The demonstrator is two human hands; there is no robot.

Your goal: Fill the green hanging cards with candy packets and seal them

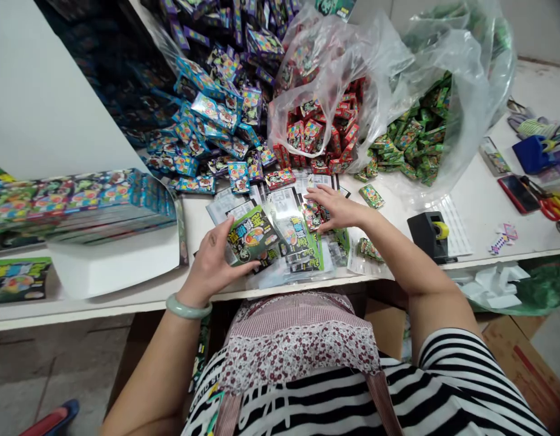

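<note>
My left hand (211, 263) grips a flat black-and-green printed packet (252, 236), its thumb along the lower edge and fingers behind the left side. Around a small red box (313, 216) curve the thumb and fingers of my right hand (335, 209). Under and between both hands lie several flat printed packets in clear plastic (298, 236), overlapping near the table's front edge. Another small red box (280, 178) and a blue box (238, 177) lie just beyond them. By my right wrist are a small green box (371, 196) and a clear bag with a green box inside (369, 249).
Blue boxes (216, 112) and purple boxes (225, 24) are heaped at the back. Clear bags hold red boxes (311, 133) and green boxes (416, 139). A white tray (111, 266) with stacked boxes stands left. Rightward are a tape dispenser (428, 236) and phone (518, 194).
</note>
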